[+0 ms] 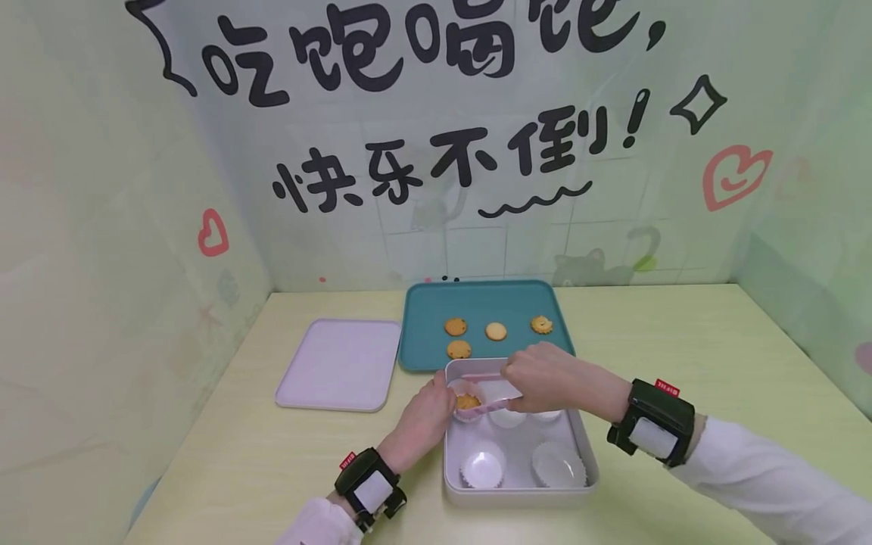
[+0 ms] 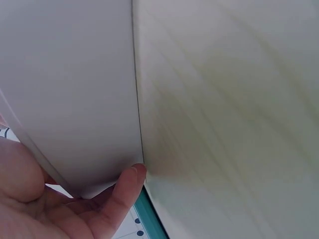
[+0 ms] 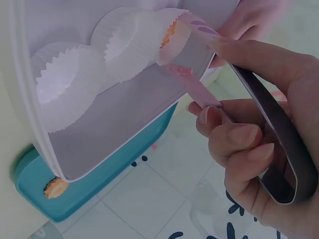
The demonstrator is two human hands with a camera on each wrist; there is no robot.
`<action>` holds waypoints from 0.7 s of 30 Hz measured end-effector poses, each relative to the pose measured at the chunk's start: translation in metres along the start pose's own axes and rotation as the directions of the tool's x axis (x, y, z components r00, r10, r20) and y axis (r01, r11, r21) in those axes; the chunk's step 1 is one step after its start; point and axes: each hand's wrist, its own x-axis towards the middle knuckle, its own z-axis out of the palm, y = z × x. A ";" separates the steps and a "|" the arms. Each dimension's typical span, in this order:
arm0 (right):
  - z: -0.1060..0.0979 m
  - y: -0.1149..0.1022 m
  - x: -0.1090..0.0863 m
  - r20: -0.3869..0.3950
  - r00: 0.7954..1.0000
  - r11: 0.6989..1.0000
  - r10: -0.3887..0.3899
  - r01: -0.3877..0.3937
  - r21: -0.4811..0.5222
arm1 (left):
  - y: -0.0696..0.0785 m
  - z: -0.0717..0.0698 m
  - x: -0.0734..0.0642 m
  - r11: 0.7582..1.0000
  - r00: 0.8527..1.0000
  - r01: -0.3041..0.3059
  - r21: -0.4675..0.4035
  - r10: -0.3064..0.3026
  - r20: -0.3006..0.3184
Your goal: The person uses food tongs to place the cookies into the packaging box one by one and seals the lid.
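Note:
My right hand (image 1: pixel 545 376) grips a pair of tongs (image 3: pixel 275 130) with a dark metal handle and pink tips. The pink tips reach into a light lilac box (image 1: pixel 521 498), spread apart at a paper cup in its far left corner. In that cup lies a golden cookie (image 1: pixel 468 402). Several more white paper cups (image 3: pixel 67 84) line the box, among them a near left cup (image 1: pixel 483 463) and a near right cup (image 1: pixel 560 463). With its fingers at the box's outer wall (image 2: pixel 75 89), my left hand (image 1: pixel 424 420) holds the far left corner.
Behind the box stands a teal tray (image 1: pixel 518 295) bearing several cookies, such as a round pale cookie (image 1: pixel 496 331) and a scalloped cookie (image 1: pixel 542 325). A lilac flat tray (image 1: pixel 344 363) lies to the left. Printed cloth walls enclose the table at the back and sides.

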 end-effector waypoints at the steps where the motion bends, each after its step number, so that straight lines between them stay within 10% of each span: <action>1: -0.001 0.000 0.000 0.002 1.000 1.000 0.004 -0.004 -0.004 | 0.000 -0.001 0.000 1.000 1.000 0.002 0.000 -0.002 0.001; 21: -0.031 0.058 -0.049 -0.112 0.972 0.968 0.208 -0.188 0.168 | 0.003 0.000 0.000 0.999 0.999 0.046 -0.015 -0.046 0.006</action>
